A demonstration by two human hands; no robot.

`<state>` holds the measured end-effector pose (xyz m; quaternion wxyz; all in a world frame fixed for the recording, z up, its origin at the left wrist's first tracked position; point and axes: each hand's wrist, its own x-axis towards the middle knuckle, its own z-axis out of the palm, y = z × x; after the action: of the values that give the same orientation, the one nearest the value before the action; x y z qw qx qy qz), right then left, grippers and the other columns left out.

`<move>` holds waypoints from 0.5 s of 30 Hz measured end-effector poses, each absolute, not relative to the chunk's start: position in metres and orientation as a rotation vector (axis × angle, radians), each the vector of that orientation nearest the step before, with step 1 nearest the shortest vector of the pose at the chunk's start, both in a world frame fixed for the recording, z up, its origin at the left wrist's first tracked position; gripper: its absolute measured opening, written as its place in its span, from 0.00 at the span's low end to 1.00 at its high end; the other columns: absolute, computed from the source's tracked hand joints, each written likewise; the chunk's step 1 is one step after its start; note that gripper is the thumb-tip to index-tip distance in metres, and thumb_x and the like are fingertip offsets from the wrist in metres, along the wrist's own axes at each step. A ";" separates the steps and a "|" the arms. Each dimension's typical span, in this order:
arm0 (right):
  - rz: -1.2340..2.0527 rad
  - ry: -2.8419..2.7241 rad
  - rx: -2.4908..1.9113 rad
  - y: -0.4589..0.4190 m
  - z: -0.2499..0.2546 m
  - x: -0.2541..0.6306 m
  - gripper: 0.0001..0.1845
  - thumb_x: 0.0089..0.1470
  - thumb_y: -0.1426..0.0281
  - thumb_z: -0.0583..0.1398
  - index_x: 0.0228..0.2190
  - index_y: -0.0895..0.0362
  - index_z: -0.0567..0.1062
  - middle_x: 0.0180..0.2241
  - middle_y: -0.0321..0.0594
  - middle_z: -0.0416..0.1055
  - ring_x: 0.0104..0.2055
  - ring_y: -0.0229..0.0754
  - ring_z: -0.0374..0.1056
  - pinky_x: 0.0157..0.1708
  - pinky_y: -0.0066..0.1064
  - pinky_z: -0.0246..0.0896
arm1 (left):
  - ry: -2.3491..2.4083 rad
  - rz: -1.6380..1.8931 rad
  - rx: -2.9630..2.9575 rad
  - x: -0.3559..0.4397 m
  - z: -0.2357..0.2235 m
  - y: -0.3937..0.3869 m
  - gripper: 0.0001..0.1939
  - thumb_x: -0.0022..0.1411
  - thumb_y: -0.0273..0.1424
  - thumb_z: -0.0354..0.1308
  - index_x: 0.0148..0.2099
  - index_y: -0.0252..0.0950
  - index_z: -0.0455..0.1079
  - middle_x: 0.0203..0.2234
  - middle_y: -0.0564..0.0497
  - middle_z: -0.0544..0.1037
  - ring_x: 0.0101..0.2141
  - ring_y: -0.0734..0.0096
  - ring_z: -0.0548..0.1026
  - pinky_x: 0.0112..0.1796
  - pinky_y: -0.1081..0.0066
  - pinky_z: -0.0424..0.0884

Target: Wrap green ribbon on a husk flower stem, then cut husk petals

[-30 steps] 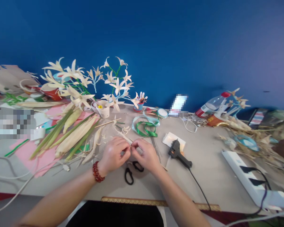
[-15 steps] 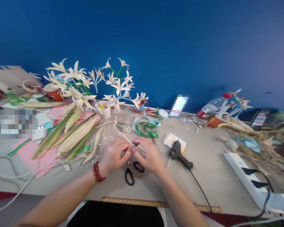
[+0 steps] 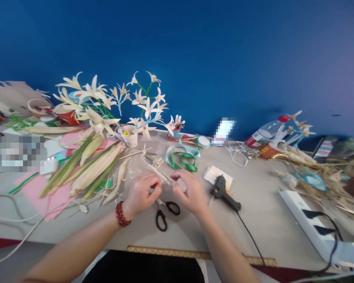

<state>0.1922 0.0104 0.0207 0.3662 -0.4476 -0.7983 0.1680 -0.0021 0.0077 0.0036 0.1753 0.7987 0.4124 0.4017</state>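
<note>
My left hand (image 3: 145, 190), with a red bead bracelet (image 3: 122, 214) at the wrist, has thumb and forefinger pinched together; whatever lies between them is too small to make out. A short gap away, my right hand (image 3: 189, 192) is curled with thumb and forefinger close, and anything held there cannot be made out. Pale husk strips (image 3: 155, 171) lie on the table just beyond the fingertips. Below and between both hands rest black-handled scissors (image 3: 161, 221), their blades partly hidden by the left hand. A black glue gun (image 3: 224, 192) lies right of my right hand, near a white pad (image 3: 214, 173).
Corn husks (image 3: 96, 169) lie on pink paper (image 3: 51, 196) at left. White husk flowers (image 3: 98, 120) stand behind, by a white cup (image 3: 129, 137). Green ribbon (image 3: 183, 162) is at centre back. A power strip (image 3: 301, 220), bottle (image 3: 264, 131) and dried husks (image 3: 327, 165) occupy the right.
My right hand has moved right, away from my left hand, and a gap has opened between them. More of the scissors shows now. The left hand has hardly moved.
</note>
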 end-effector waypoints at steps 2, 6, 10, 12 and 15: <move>0.487 -2.110 -1.121 0.006 0.021 0.183 0.05 0.55 0.72 0.56 0.36 0.55 0.71 0.33 0.42 0.73 0.37 0.46 0.69 0.38 0.34 0.62 | 1.160 1.119 2.280 -0.001 0.004 0.007 0.11 0.62 0.27 0.49 0.26 0.37 0.59 0.21 0.53 0.65 0.27 0.69 0.64 0.32 0.67 0.62; 0.483 -2.112 -1.136 0.005 0.017 0.172 0.04 0.56 0.72 0.56 0.30 0.54 0.70 0.29 0.39 0.72 0.33 0.43 0.68 0.35 0.31 0.60 | 1.119 1.106 2.325 0.000 0.004 0.006 0.11 0.62 0.27 0.49 0.26 0.37 0.60 0.22 0.52 0.66 0.28 0.68 0.64 0.33 0.67 0.62; 0.398 -2.111 -1.198 0.011 0.014 0.183 0.05 0.55 0.73 0.56 0.27 0.54 0.70 0.27 0.38 0.71 0.32 0.43 0.67 0.33 0.31 0.59 | 1.130 1.123 2.322 -0.001 0.002 0.007 0.10 0.62 0.26 0.50 0.27 0.37 0.61 0.22 0.52 0.67 0.28 0.68 0.64 0.33 0.66 0.62; 0.332 -2.041 -1.265 0.014 0.016 0.191 0.05 0.54 0.74 0.57 0.27 0.54 0.70 0.27 0.38 0.71 0.32 0.43 0.67 0.33 0.32 0.59 | 1.161 1.156 2.296 -0.002 0.001 0.007 0.10 0.61 0.26 0.50 0.27 0.37 0.60 0.22 0.53 0.66 0.28 0.68 0.64 0.33 0.66 0.62; 0.345 -1.981 -1.247 0.012 0.020 0.194 0.04 0.54 0.73 0.56 0.29 0.55 0.70 0.29 0.40 0.72 0.33 0.44 0.67 0.35 0.32 0.59 | 1.186 1.171 2.277 -0.003 0.002 0.008 0.10 0.61 0.25 0.50 0.27 0.37 0.60 0.22 0.53 0.65 0.28 0.69 0.64 0.33 0.67 0.62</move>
<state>0.1938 0.0122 0.0197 0.3781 -0.4880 -0.7751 0.1348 -0.0029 0.0078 0.0015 0.1593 0.7967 0.4148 0.4097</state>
